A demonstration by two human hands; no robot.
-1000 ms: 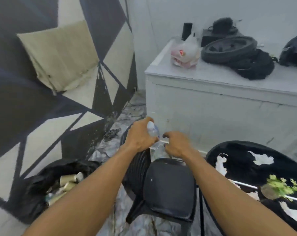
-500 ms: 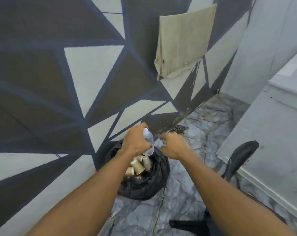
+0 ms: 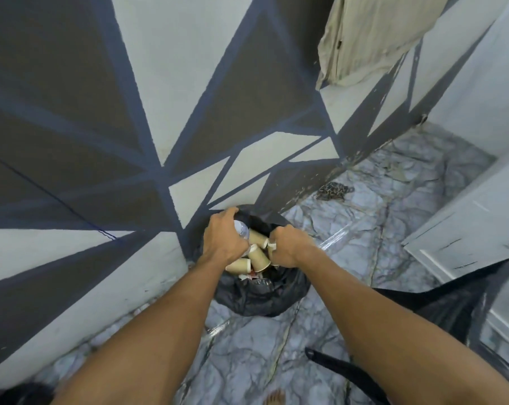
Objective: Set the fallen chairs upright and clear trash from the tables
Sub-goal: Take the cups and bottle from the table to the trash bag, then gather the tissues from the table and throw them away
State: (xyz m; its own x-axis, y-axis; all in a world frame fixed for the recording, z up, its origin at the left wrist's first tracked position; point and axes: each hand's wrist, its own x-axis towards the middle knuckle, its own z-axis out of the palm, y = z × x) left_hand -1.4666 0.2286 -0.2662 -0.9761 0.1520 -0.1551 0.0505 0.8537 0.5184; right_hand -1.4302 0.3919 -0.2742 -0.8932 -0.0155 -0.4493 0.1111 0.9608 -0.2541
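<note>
One bottle [image 3: 242, 229] in the left hand [image 3: 221, 240] hangs over bag [image 3: 262, 298] on marbled floor [image 3: 370, 247].

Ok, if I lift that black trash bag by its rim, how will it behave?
Probably floppy: the black trash bag is thin, crumpled film slumped on the floor, so it should sag. Likely light for its size, since the visible fill is mostly paper cups. The cups lie loose, so they may shift or spill.

One left hand [image 3: 222, 239], one right hand [image 3: 289, 247], one bottle [image 3: 241, 229], one trash bag [image 3: 262, 296], at least four paper cups [image 3: 259, 258], one cloth [image 3: 364, 36].
</note>
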